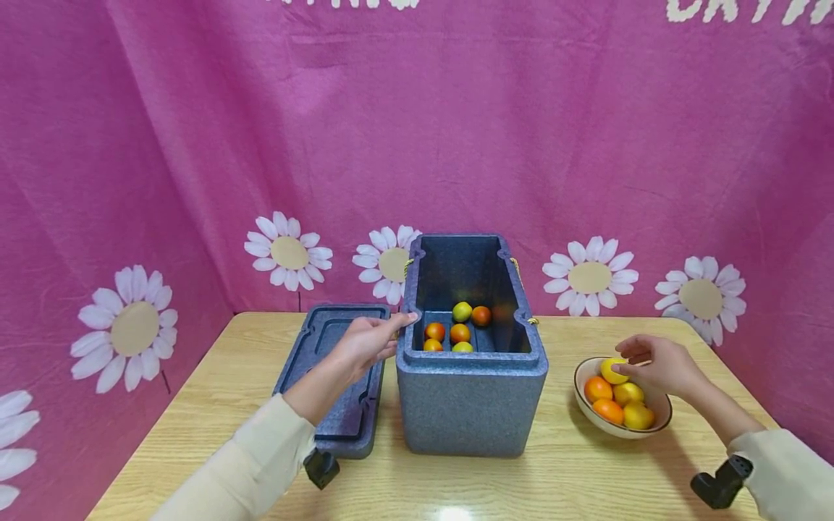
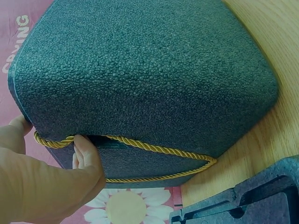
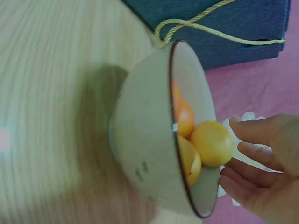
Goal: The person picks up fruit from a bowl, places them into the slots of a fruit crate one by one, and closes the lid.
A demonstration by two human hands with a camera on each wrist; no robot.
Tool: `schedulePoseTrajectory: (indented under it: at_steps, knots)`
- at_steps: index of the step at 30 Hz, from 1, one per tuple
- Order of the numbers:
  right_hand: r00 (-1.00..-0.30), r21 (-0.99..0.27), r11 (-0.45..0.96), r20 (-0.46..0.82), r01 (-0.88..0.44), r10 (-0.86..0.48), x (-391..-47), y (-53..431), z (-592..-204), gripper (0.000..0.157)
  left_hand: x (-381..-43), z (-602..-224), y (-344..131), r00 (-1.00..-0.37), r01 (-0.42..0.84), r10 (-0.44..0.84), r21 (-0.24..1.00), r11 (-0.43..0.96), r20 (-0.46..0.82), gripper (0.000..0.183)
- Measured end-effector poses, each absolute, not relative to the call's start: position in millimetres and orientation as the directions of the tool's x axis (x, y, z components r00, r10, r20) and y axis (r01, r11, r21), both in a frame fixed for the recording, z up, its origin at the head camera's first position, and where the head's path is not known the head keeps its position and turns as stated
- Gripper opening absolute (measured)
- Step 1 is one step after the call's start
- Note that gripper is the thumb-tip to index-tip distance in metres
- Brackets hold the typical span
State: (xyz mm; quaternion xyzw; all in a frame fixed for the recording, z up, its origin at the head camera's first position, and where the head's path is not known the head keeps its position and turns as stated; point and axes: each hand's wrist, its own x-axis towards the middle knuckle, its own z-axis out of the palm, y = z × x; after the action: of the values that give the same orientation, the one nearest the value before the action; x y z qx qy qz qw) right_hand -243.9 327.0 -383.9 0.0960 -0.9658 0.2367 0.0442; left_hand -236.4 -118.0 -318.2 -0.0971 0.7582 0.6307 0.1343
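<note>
Pebbled matt box (image 2: 140, 70), twisted cord (image 2: 159, 150), smooth ceramic-looking bowl (image 3: 142, 126), smooth-skinned fruit (image 3: 212, 143), wood-grained table (image 1: 195, 412), cloth backdrop (image 1: 456, 145).

Here's the right hand (image 3: 275, 172), thumb and fingers parted, right up at a yellow fruit (image 3: 212, 143) in the brown-rimmed bowl (image 3: 145, 126), orange fruit (image 3: 186, 119) alongside, yellow rope (image 3: 210, 30) on the dark box (image 3: 240, 53) beyond!

Light is bright, with glare on the table (image 1: 573, 477). The bowl (image 3: 140, 126) casts soft shadow; right wrist view looks hazy
</note>
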Motion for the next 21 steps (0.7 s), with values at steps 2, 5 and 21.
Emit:
schedulePoseTrajectory:
  at_steps: [2,5,21]
  knots:
    - [-0.979,-0.441,0.875,0.132,-0.200,-0.157,-244,326,-387,0.041,-236,-318,-118,-0.944,-0.319,0.020,0.929,0.187,-0.328,0.076]
    - [-0.976,-0.427,0.880,0.151,-0.208,-0.158,-245,324,-391,0.043,-236,-318,-118,-0.944,-0.320,0.018,0.928,0.188,-0.329,0.077]
    - [-0.953,-0.353,0.893,0.217,-0.280,-0.213,-243,318,-397,0.037,-236,-319,-117,-0.946,-0.316,0.008,0.929,0.194,-0.324,0.076]
